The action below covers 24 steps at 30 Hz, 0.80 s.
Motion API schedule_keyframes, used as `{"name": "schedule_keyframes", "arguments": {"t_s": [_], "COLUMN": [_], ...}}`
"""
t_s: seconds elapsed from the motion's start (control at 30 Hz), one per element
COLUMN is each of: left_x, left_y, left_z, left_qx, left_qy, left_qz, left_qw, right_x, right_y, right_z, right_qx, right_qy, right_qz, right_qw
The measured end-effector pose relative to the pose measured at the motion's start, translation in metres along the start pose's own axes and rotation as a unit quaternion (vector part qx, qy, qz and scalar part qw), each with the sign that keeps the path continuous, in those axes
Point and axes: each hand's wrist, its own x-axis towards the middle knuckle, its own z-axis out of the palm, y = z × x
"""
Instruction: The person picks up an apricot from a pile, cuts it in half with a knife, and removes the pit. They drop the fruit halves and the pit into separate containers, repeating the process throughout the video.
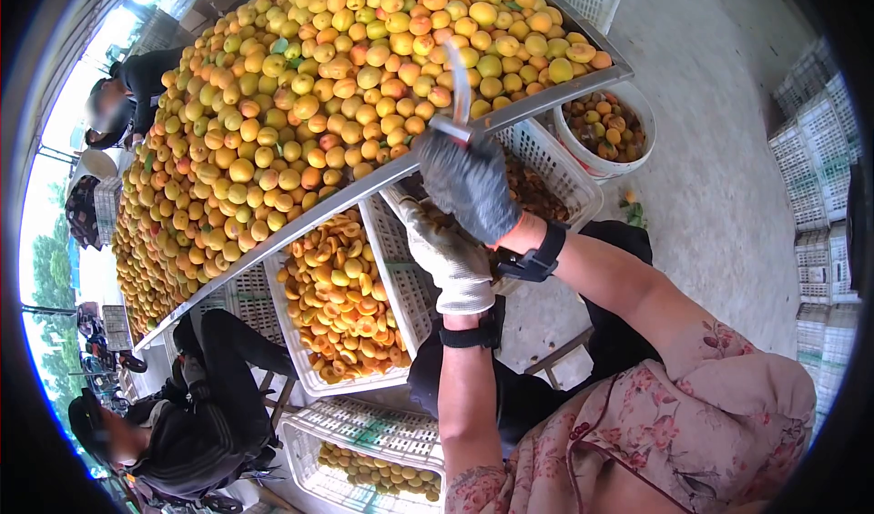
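My right hand, in a grey glove, is closed round the handle of a knife, whose curved blade points up over the fruit. Just below and left of it, my left hand, in a white glove, is partly covered by the grey glove; its fingertips and anything in them are hidden. Both hands are at the metal edge of a table heaped with yellow-orange apricots. Beneath them, a white crate holds dark pieces. To the left, another crate holds halved apricots.
A white bucket of fruit stands right of the table corner. A co-worker in black sits at lower left; another person is at upper left. A crate with whole fruit lies below. Crates are stacked far right.
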Motion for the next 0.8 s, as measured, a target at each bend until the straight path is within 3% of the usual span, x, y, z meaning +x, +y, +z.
{"name": "schedule_keyframes", "arguments": {"t_s": [0.03, 0.07, 0.13, 0.2, 0.23, 0.37, 0.47, 0.53, 0.57, 0.6, 0.67, 0.73, 0.8], "left_x": [0.0, 0.003, 0.005, 0.002, 0.001, 0.004, 0.006, 0.01, 0.009, 0.006, 0.0, 0.0, 0.0], "left_y": [0.003, 0.001, -0.002, 0.007, 0.009, 0.005, 0.007, 0.004, 0.006, 0.009, 0.016, 0.019, 0.034], "left_z": [-0.003, -0.002, 0.008, 0.017, 0.021, 0.018, 0.02, 0.023, 0.023, 0.022, 0.02, 0.02, 0.016], "left_qx": [0.0, 0.0, 0.045, 0.034, 0.02, 0.027, 0.055, 0.174, 0.174, 0.216, 0.299, 0.253, 0.241], "left_qy": [-0.021, -0.021, 0.092, 0.095, 0.099, 0.128, 0.062, 0.078, 0.077, 0.035, -0.047, -0.028, -0.072], "left_qz": [0.007, 0.009, 0.01, -0.008, -0.025, -0.018, -0.014, -0.003, -0.004, -0.019, -0.048, -0.081, -0.093], "left_qw": [1.0, 1.0, 0.995, 0.995, 0.995, 0.991, 0.996, 0.982, 0.982, 0.976, 0.952, 0.964, 0.963], "right_x": [0.01, 0.016, 0.018, 0.022, 0.021, 0.022, 0.028, 0.03, 0.032, 0.033, 0.039, 0.046, 0.052], "right_y": [0.002, 0.003, 0.0, -0.001, 0.0, 0.008, 0.007, 0.006, 0.005, 0.008, 0.013, 0.008, -0.005], "right_z": [-0.003, -0.005, -0.011, -0.012, -0.012, -0.015, -0.018, -0.019, -0.02, -0.022, -0.028, -0.034, -0.037], "right_qx": [0.202, 0.393, 0.374, 0.34, 0.375, 0.412, 0.373, 0.329, 0.352, 0.352, 0.411, 0.434, 0.188], "right_qy": [0.012, 0.024, 0.002, 0.013, 0.029, 0.059, 0.062, 0.103, 0.129, 0.13, 0.115, 0.111, -0.001], "right_qz": [0.133, 0.258, 0.282, 0.32, 0.366, 0.397, 0.368, 0.393, 0.416, 0.416, 0.35, 0.33, 0.362], "right_qw": [0.97, 0.882, 0.883, 0.884, 0.851, 0.818, 0.85, 0.852, 0.828, 0.828, 0.834, 0.831, 0.913]}}
